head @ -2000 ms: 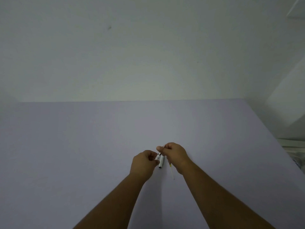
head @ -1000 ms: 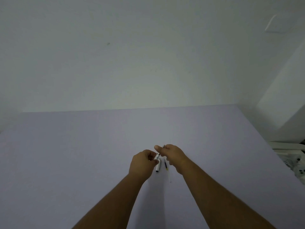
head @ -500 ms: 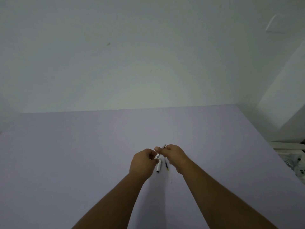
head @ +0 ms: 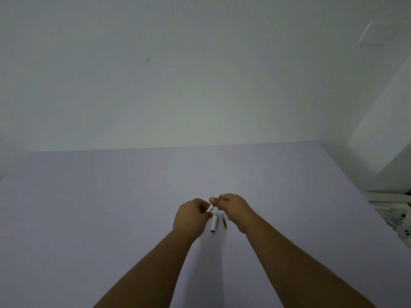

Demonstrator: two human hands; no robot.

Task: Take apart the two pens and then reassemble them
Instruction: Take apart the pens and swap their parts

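Both hands meet above the pale lilac table (head: 111, 207). My right hand (head: 233, 207) pinches a thin grey pen part (head: 219, 196) whose tip sticks out past the fingers. My left hand (head: 192, 215) is closed around the near end of a short white pen piece (head: 210, 208) between the two hands. On the table just below them lie a white pen barrel (head: 214, 222) with a dark end and a thin dark refill (head: 224, 222) with a yellowish tip, side by side. How the held pieces join is hidden by my fingers.
A white wall rises behind the table's far edge. At the right, past the table's edge, sits white clutter with dark dots (head: 398, 216). A white column (head: 382, 130) stands at the back right.
The view tilted up slightly two seconds ago. Since then my hands have stayed together over the same spot, with small finger movements on the held pen pieces.
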